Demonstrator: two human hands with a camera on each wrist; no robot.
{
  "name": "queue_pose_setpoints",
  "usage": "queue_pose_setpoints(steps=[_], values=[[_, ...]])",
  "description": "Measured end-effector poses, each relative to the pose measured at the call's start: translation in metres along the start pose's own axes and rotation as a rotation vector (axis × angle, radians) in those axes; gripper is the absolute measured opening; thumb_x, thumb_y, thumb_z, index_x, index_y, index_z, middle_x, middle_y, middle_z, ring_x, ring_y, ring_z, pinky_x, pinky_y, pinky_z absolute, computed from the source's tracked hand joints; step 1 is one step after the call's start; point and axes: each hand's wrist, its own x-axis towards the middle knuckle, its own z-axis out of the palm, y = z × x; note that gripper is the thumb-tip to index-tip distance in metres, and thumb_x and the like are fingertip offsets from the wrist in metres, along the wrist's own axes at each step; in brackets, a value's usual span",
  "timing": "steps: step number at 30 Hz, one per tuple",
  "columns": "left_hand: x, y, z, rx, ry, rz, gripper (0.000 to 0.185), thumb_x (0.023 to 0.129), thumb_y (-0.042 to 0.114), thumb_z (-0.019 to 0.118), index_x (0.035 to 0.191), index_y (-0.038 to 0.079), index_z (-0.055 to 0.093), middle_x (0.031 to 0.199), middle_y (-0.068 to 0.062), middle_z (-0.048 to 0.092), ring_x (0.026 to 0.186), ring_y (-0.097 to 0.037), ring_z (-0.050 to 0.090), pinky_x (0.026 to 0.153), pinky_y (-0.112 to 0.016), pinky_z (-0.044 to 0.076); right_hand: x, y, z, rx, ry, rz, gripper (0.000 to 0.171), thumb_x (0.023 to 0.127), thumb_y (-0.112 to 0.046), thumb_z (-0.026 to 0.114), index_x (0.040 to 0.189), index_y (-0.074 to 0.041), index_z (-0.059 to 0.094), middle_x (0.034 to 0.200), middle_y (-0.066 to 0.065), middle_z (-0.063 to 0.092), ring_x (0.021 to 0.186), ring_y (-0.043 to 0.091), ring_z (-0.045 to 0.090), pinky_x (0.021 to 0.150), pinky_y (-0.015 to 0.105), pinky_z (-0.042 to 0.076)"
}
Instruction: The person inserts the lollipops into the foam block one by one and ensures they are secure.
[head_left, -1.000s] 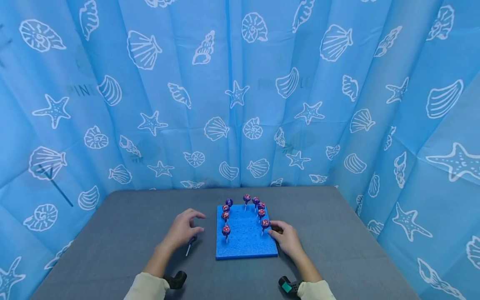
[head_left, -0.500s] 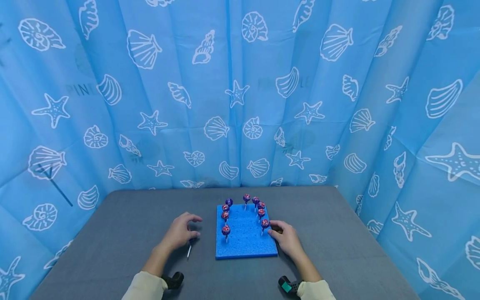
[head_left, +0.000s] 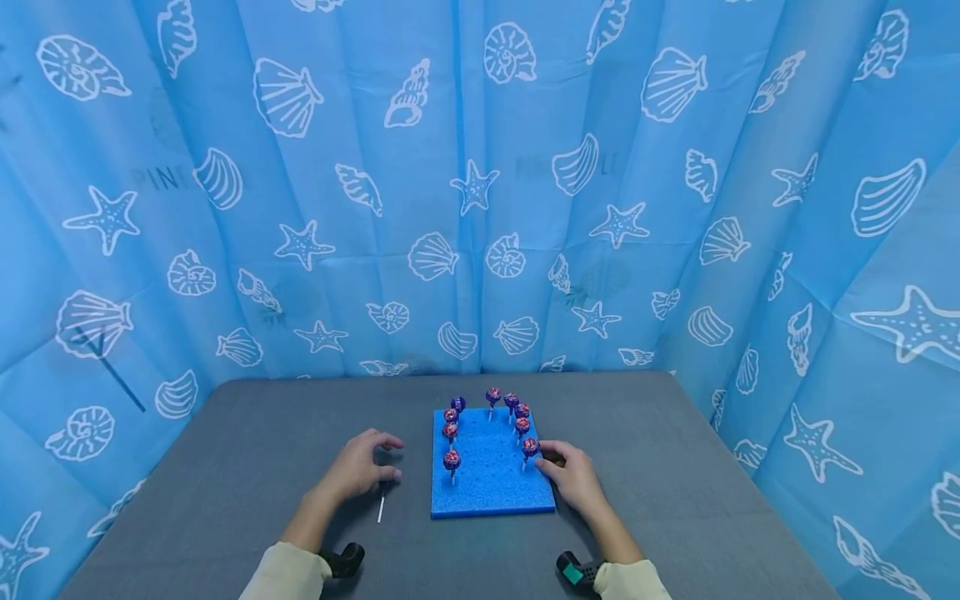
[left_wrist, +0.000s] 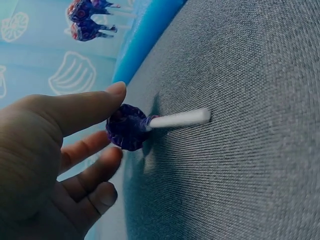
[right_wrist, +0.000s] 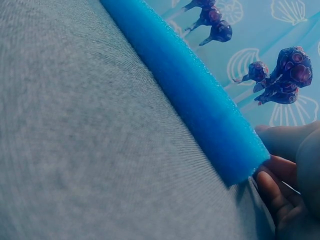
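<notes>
My left hand (head_left: 358, 465) is low over the grey tabletop, left of the blue foam board (head_left: 491, 493). Its thumb and fingers curve loosely around the purple-wrapped head of a lollipop (left_wrist: 126, 128), the thumb tip touching the wrapper. From the head view only the white stick (head_left: 381, 508) shows, pointing toward me. My right hand (head_left: 576, 482) holds the board's right edge, thumb at the top and fingers against the side. Several red-and-purple lollipops stand upright in the board, in a left row (head_left: 451, 430), a right row (head_left: 522, 426) and along the back.
Small holes dot the board's middle. Black wrist cameras sit on both wrists, the left one (head_left: 345, 560) close to the tabletop (head_left: 247, 467). A blue curtain (head_left: 465, 200) with white shell prints hangs behind the table and at its sides.
My left hand has drawn back slightly toward me and left. The loose lollipop has turned, its stick end shifting nearer and right, its head now hidden under the thumb. The right hand stays put.
</notes>
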Motion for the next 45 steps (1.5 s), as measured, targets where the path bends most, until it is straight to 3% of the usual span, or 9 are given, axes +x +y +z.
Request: queue_pose_setpoints(steps=[8,15,23,32,45], values=[[-0.002,-0.001,0.001,-0.027,-0.089,-0.048,0.032,0.081,0.024,0.079,0.111,0.021,0.068,0.107,0.003,0.062,0.108,-0.025,0.057,0.09,-0.052,0.046,0.0,0.0,-0.001,0.007,-0.003,-0.001,0.025,0.09,-0.007,0.069,0.115,-0.004,0.068,0.107,0.007,0.067,0.097,0.024,0.062,0.085,0.045,0.052],[-0.002,0.002,0.0,-0.076,-0.133,-0.052,0.025,0.083,0.018,0.077,0.107,0.016,0.068,0.088,0.002,0.058,0.077,-0.017,0.054,0.065,-0.035,0.046,-0.001,0.001,0.0,0.0,-0.003,-0.003,0.025,0.09,-0.008,0.069,0.115,-0.004,0.068,0.107,0.007,0.067,0.097,0.025,0.062,0.085,0.045,0.052],[-0.004,0.003,-0.002,-0.127,-0.155,-0.006,0.027,0.085,0.015,0.075,0.11,0.012,0.067,0.087,0.0,0.057,0.075,-0.018,0.054,0.062,-0.034,0.047,-0.001,0.002,0.0,0.01,-0.012,-0.006,0.026,0.09,-0.008,0.069,0.116,-0.004,0.068,0.108,0.008,0.067,0.098,0.025,0.061,0.086,0.045,0.051],[-0.004,0.009,-0.011,-0.134,-0.138,0.027,0.025,0.087,0.011,0.072,0.112,0.012,0.067,0.089,0.001,0.059,0.08,-0.017,0.055,0.066,-0.035,0.046,-0.003,0.002,0.0,0.003,-0.006,-0.016,0.026,0.09,-0.007,0.069,0.115,-0.003,0.067,0.107,0.008,0.067,0.098,0.026,0.062,0.086,0.045,0.052],[-0.005,0.026,-0.024,-0.159,-0.048,0.087,0.021,0.09,0.013,0.069,0.111,0.008,0.067,0.095,0.003,0.063,0.088,-0.016,0.058,0.076,-0.036,0.051,-0.003,0.001,-0.001,0.014,0.002,-0.02,0.025,0.089,-0.006,0.07,0.114,-0.003,0.068,0.106,0.007,0.067,0.096,0.024,0.062,0.084,0.045,0.052]])
